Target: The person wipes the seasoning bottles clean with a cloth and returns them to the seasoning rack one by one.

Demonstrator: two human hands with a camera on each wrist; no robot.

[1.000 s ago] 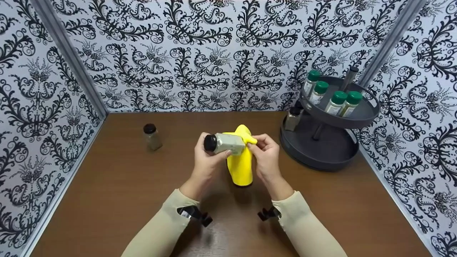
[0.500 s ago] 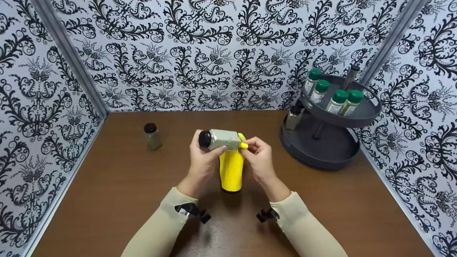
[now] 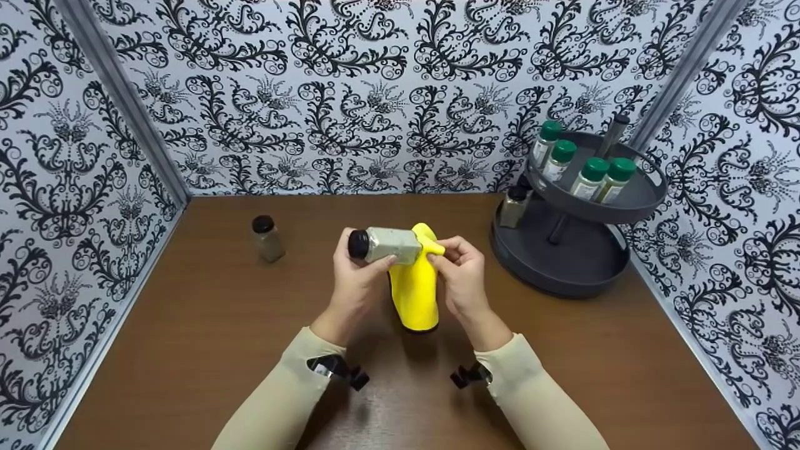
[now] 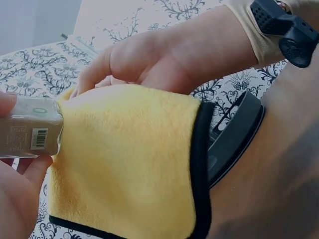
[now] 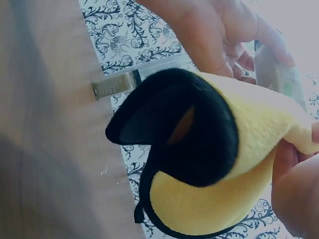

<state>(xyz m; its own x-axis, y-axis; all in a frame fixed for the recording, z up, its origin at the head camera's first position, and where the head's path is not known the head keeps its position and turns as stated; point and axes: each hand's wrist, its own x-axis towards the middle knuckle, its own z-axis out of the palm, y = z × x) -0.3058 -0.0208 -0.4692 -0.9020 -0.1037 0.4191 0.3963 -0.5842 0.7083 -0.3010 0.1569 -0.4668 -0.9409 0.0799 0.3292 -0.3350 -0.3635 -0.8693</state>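
Note:
In the head view my left hand (image 3: 356,281) grips a glass spice jar (image 3: 394,245) with a black lid, tipped on its side, lid to the left. My right hand (image 3: 465,278) pinches a bunched part of a yellow cloth (image 3: 417,300) at the jar's base end. The rest of the cloth hangs down between the hands. Black edging (image 5: 229,134) and a fold of the yellow cloth show in the right wrist view. A barcode label on the jar (image 4: 30,127) faces the left wrist camera; its lid is out of that view.
Another black-lidded spice jar (image 3: 267,240) stands at the table's left. A dark two-tier turntable rack (image 3: 565,284) stands at the back right, with several green-lidded jars (image 3: 587,180) above and a black-lidded jar (image 3: 512,209) below. Patterned walls (image 3: 350,125) enclose the brown table.
Both hands shifted left, then the right hand drew back to the right with its pinched bit of cloth. The hanging cloth swung left and back right. The jar has moved slightly left.

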